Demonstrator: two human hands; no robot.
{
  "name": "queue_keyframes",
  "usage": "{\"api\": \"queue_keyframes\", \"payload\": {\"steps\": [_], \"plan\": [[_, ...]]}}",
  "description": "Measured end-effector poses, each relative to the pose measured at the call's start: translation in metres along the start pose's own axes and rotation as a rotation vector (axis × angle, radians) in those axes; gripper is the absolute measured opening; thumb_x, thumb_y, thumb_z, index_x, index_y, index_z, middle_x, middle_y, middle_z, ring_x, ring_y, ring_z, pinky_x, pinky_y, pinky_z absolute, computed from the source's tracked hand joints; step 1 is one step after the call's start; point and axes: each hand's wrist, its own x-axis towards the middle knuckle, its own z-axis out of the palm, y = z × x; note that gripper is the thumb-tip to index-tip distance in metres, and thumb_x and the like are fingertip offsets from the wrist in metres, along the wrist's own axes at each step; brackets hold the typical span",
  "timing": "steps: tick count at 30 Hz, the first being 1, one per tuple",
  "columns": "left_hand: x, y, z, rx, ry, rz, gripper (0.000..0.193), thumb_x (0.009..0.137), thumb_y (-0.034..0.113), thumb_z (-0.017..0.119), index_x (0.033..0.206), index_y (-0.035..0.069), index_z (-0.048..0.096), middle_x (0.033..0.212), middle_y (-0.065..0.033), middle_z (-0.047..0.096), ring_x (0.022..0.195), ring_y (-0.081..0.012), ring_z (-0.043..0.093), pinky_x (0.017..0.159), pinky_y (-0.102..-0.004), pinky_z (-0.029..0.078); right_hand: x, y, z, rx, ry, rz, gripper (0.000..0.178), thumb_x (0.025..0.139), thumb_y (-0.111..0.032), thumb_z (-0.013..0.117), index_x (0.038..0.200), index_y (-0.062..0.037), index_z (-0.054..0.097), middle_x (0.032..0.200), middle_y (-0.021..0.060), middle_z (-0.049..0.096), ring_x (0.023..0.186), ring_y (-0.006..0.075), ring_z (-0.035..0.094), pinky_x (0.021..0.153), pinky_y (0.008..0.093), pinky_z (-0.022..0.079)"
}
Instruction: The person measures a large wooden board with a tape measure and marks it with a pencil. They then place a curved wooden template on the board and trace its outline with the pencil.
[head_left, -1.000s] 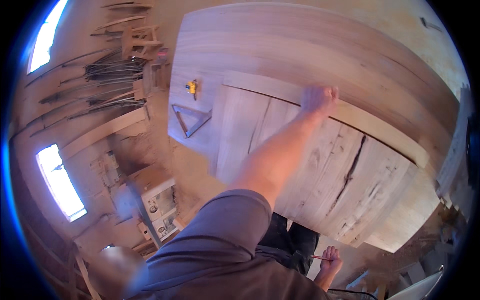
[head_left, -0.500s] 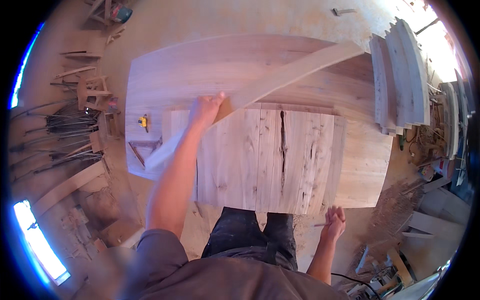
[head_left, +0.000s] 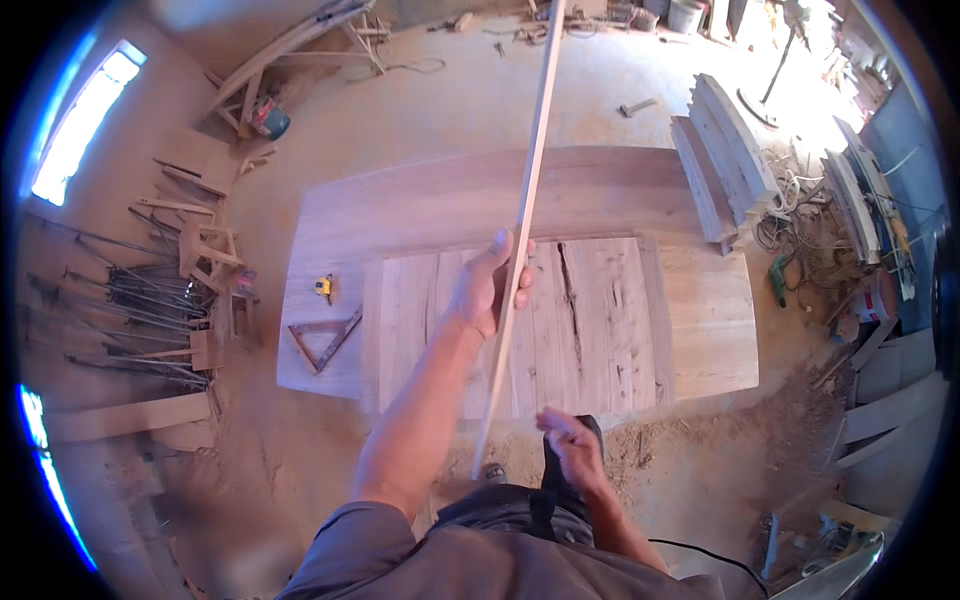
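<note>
A long narrow wooden board (head_left: 537, 150) stands nearly edge-on before me, slanting from the top of the view down toward my waist. My left hand (head_left: 490, 285) is wrapped round its middle, thumb on one side and fingertips on the other. Close to the board's lower end, my right hand (head_left: 573, 445) hangs with curled fingers, slightly blurred; what they hold, if anything, is hidden. Below the board lies a planked wooden panel (head_left: 625, 330) with dark cracks, on top of a larger wooden tabletop (head_left: 400, 200).
On the tabletop's left end lie a yellow tape measure (head_left: 324, 287) and a triangular square (head_left: 318, 364). Thick boards (head_left: 725, 150) stand stacked at its far right corner. Clamps (head_left: 150, 295) and offcuts crowd the left wall; a green power tool (head_left: 777, 280) lies right.
My left hand has swung the board from a slant across the tabletop to nearly upright, edge toward me. My right hand has come leftward toward its lower end. The view has tipped farther forward.
</note>
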Motion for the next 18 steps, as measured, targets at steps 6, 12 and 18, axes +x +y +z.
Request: {"api": "queue_keyframes", "payload": {"steps": [6, 12, 18], "plan": [[-0.158, -0.042, -0.027, -0.066, -0.055, 0.168, 0.047, 0.091, 0.048, 0.072, 0.113, 0.008, 0.06, 0.082, -0.0073, 0.059, 0.068, -0.0193, 0.055, 0.064, -0.0324, 0.044, -0.133, 0.083, 0.101, 0.238, -0.152, 0.289, 0.04, 0.104, -0.01, 0.05, 0.143, 0.0009, 0.054, 0.118, 0.0101, 0.069, 0.101, 0.0177, 0.066, 0.084, 0.03, 0.052], [-0.29, -0.039, -0.054, -0.037, -0.138, 0.347, 0.021, 0.088, 0.021, 0.07, 0.102, 0.008, 0.06, 0.083, -0.0037, 0.058, 0.075, -0.018, 0.057, 0.071, -0.032, 0.046, -0.241, 0.112, 0.143, 0.419, -0.346, 0.242, 0.044, 0.105, -0.024, 0.053, 0.14, 0.0033, 0.055, 0.087, 0.0113, 0.068, 0.076, 0.0204, 0.063, 0.068, 0.0328, 0.051], [-0.385, -0.068, -0.065, -0.127, -0.098, 0.512, 0.016, 0.091, 0.017, 0.068, 0.098, 0.005, 0.059, 0.085, -0.0064, 0.06, 0.078, -0.0216, 0.06, 0.073, -0.0344, 0.047, -0.326, 0.107, 0.147, 0.668, -0.495, 0.158, 0.052, 0.101, -0.021, 0.059, 0.146, 0.0028, 0.048, 0.073, 0.0063, 0.057, 0.065, 0.0189, 0.054, 0.059, 0.0334, 0.042]]}}
